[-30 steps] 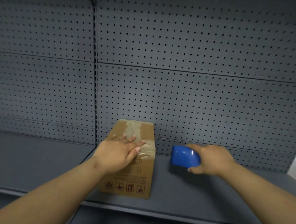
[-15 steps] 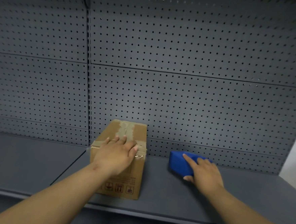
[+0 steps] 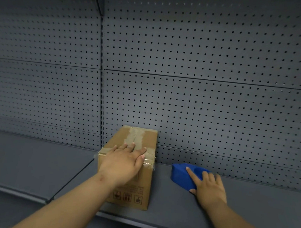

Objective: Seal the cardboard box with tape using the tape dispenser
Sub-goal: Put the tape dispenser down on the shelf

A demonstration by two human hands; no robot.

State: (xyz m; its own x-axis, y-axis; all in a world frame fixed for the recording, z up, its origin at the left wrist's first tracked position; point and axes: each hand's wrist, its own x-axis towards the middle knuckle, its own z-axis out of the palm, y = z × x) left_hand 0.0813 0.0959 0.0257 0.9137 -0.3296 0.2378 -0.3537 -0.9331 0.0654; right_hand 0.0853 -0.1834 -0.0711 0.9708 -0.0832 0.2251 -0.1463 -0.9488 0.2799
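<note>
A brown cardboard box (image 3: pixel 142 137) stands on the grey shelf (image 3: pixel 256 215), its flaps closed, with tape strips along the top seam and across the near top edge. My left hand (image 3: pixel 123 163) lies flat, fingers together, on the near end of the box top and over its front edge. To the right of the box, a blue tape dispenser (image 3: pixel 180 175) rests on the shelf. My right hand (image 3: pixel 210 189) covers its right end, index finger stretched along the top and thumb at the near side. The tape roll itself is hidden.
A grey pegboard wall (image 3: pixel 209 100) rises right behind the box and the dispenser. A slotted upright (image 3: pixel 101 96) divides it, and a second shelf panel (image 3: pixel 27 162) lies to the left. The shelf's front edge (image 3: pixel 156 223) runs just below the box.
My right hand has lowered the dispenser from the air onto the shelf and now rests on it. The left hand stays pressed on the box front. The view has shifted slightly.
</note>
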